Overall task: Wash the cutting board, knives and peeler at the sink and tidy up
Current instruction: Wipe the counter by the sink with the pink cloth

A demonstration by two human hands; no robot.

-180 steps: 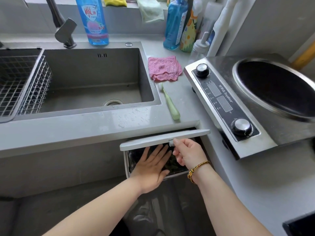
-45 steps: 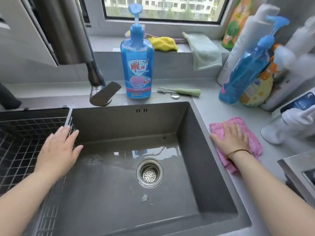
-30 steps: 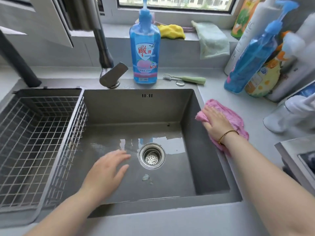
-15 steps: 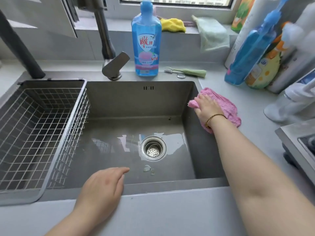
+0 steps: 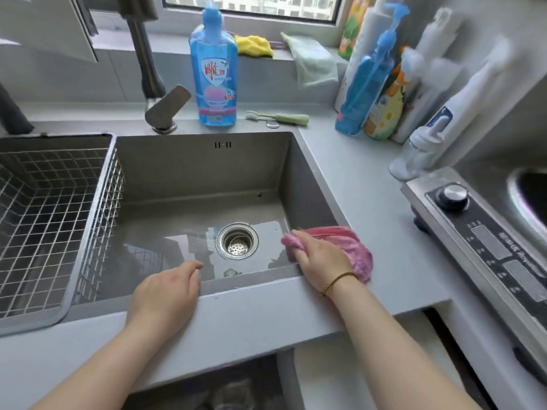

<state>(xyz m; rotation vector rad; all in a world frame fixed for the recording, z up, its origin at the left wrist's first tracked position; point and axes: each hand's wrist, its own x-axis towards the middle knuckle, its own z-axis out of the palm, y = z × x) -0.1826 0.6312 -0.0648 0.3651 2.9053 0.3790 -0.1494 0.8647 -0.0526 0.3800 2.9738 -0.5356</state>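
Pink cloth (image 5: pixel 356 250) sits bunched at the sink's (image 5: pixel 192 167) near right corner, clutched in the right hand's (image 5: pixel 321 260) curled fingers, while the left hand (image 5: pixel 167 291) rests loose-fingered on the front rim, holding nothing.

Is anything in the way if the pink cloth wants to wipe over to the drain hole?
Nothing visible. The right hand grips the pink cloth at the sink's front right corner; only shallow water lies between it and the drain. A small scrap sits nearer the left hand.
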